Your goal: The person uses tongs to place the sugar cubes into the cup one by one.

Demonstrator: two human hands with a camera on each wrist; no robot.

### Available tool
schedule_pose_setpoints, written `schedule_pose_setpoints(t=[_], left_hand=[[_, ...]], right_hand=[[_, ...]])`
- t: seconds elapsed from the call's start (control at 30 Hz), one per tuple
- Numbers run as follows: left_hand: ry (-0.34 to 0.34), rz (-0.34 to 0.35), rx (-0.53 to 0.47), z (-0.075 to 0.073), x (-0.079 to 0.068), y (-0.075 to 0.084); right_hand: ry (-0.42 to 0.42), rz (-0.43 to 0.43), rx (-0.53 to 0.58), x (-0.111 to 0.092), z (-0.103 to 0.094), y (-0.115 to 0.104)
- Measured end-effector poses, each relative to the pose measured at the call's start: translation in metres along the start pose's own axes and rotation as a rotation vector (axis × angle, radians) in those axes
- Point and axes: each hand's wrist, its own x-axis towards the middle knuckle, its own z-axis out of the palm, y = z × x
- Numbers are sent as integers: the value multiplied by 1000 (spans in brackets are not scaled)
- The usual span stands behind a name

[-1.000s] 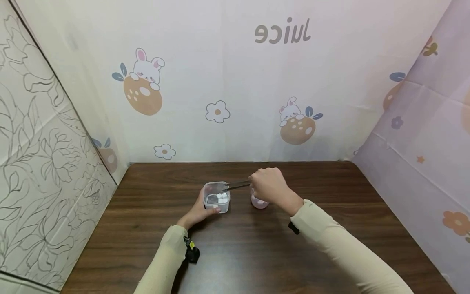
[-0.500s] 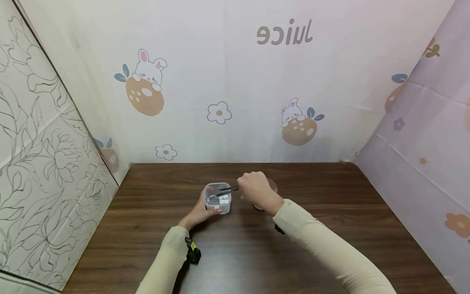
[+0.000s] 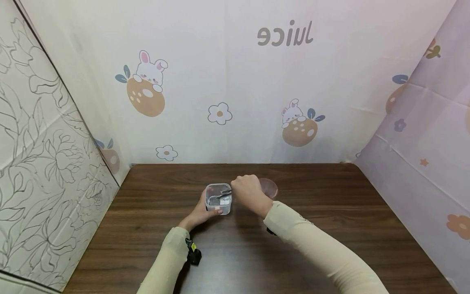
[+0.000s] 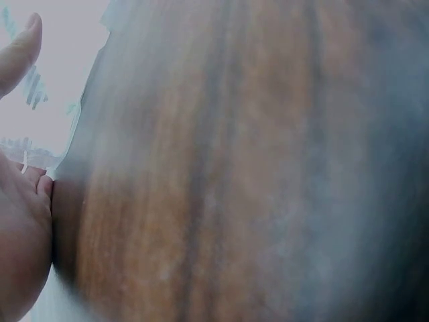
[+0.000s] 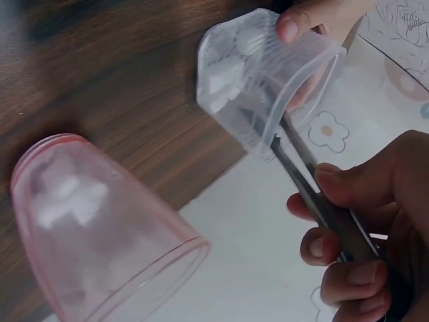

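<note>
My left hand (image 3: 198, 213) grips a clear plastic container (image 3: 225, 210), thumb along its near side. White cubes (image 5: 224, 79) lie at the bottom of this container. In the left wrist view, the thumb (image 4: 20, 54) lies over the overexposed container. My right hand (image 3: 250, 192) holds a pair of metal tongs (image 5: 345, 231) between thumb and curled fingers. Their tips reach past the container's rim to the inside, slightly spread; whether they touch a cube I cannot tell. Beside the right hand stands a translucent pink cup (image 5: 141, 215), with white pieces (image 5: 74, 201) in its bottom.
A dark wood table (image 3: 165, 179) lies beneath everything. Behind it hangs a printed cloth (image 3: 191, 81), with a flower-patterned panel (image 3: 47, 163) on the left and another cloth (image 3: 422, 171) on the right. A small black device (image 3: 193, 255) is strapped to the left wrist.
My right hand has moved left from over the pink cup toward the container, carrying the tongs further into it. The cup's rim has come into view. My left hand stays in place.
</note>
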Motion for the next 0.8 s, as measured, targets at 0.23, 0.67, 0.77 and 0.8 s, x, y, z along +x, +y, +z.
schedule_pose_setpoints(t=[0.23,0.67,0.77,0.8], left_hand=[[25,81,46,-1,7,-30],[11,14,20,-2,9,-28],[13,-3,23,-1,9,-28],[15,-7,14,-1,9,-28]], right_hand=[[33,12,-24,4,-7,-11],[-59,47,-51,10,-9,-17],[-63,53,-48,11,-8,-17],[-65,53,-50,11,-8,-18]])
